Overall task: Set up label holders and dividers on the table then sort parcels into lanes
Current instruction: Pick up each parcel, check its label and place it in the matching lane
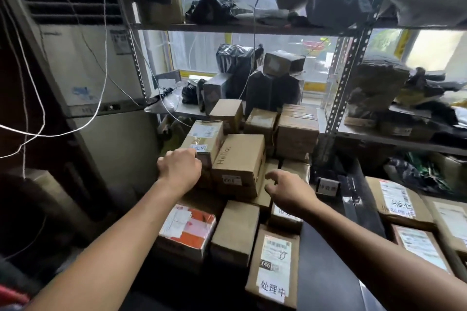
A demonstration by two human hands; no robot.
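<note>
Matt brown cardboard forms the Hello box (238, 164) between left hand (180, 166) and right hand (285, 192). Glossy tape bands the taped box (206, 134) at the left hand. Beyond both lie shiny black plastic bags (235, 58).

The Hello box (238, 164) sat on top of the central stack, with a taped box (206, 137) touching its left side. To its right stood a label holder (327, 185), then a divider (358, 204), then further parcels (400, 201). Shelving (353, 63) stood behind, and a cooling unit (83, 70) at far left.
</note>
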